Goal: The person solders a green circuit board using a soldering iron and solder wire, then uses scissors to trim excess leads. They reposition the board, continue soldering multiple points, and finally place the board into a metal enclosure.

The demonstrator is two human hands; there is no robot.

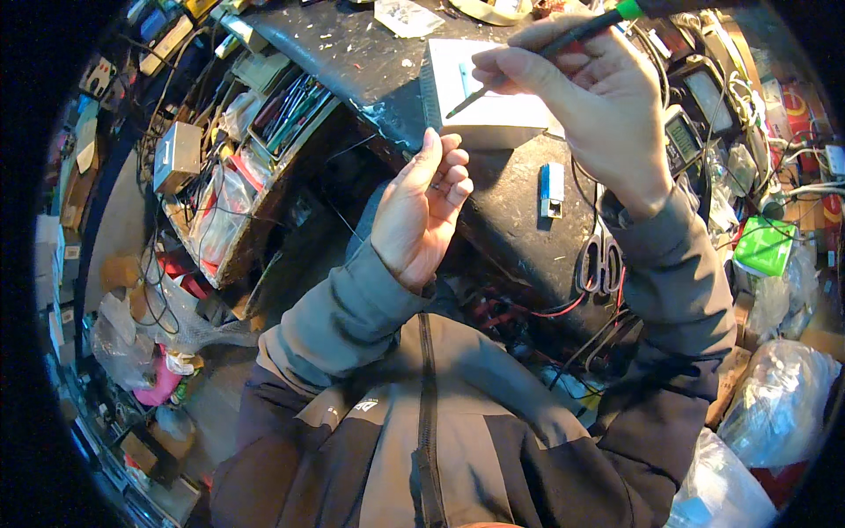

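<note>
My right hand is raised over the workbench, its fingers closed round a long, thin, dark pen-like tool. This tool has a green band and a thicker black end at the upper right; its narrow tip points down-left, toward my other hand. Its exact kind I cannot make out. My left hand is held palm up near the bench edge, thumb and forefinger pressed together just below the tip. Whatever they pinch is too small to see. Behind the tool lies a white box on the dark bench.
A small blue-and-white box and scissors lie on the bench at right, near a multimeter and tangled cables. At left, a cluttered shelf holds pens and a small carton. Plastic bags crowd the lower right.
</note>
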